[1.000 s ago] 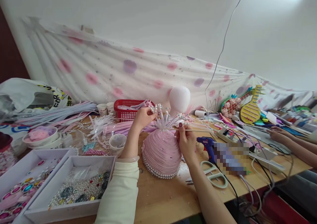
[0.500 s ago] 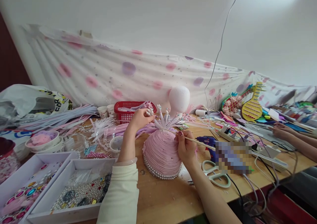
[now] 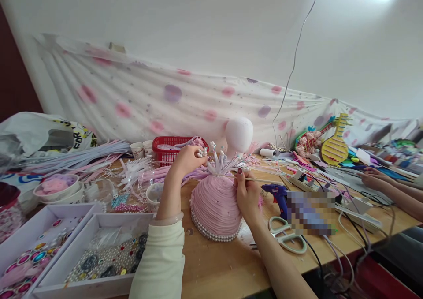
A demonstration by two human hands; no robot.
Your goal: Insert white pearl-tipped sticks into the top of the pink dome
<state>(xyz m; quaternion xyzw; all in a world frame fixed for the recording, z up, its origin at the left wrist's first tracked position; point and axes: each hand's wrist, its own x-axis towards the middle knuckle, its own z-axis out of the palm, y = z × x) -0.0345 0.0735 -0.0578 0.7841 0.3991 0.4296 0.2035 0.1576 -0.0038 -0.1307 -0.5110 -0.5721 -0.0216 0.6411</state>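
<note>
A dome wound with pink yarn [image 3: 214,202] stands on the table, with a row of pearl beads round its bottom edge. White strips with pearl beads at their tips [image 3: 220,160] fan out from its top. My left hand [image 3: 187,163] is closed at the upper left of the dome, its fingers pinching a pearl-bead spray [image 3: 202,151]. My right hand [image 3: 248,199] is closed at the dome's right side, gripping a thin wooden stick [image 3: 262,180]. The stick runs across toward the base of the strips. Whether its tip touches them I cannot tell.
A blue glue gun [image 3: 280,198] and scissors [image 3: 288,236] lie to the right, near cables and a power strip [image 3: 309,184]. Bead boxes [image 3: 89,285] stand at left. Behind are a red basket [image 3: 161,158] and white foam head [image 3: 239,133]. Another person's hands [image 3: 376,177] are far right.
The wooden stick in my right hand has turned to lie more level, its outer end higher than before. My right hand has shifted slightly. My left hand stays nearly in place.
</note>
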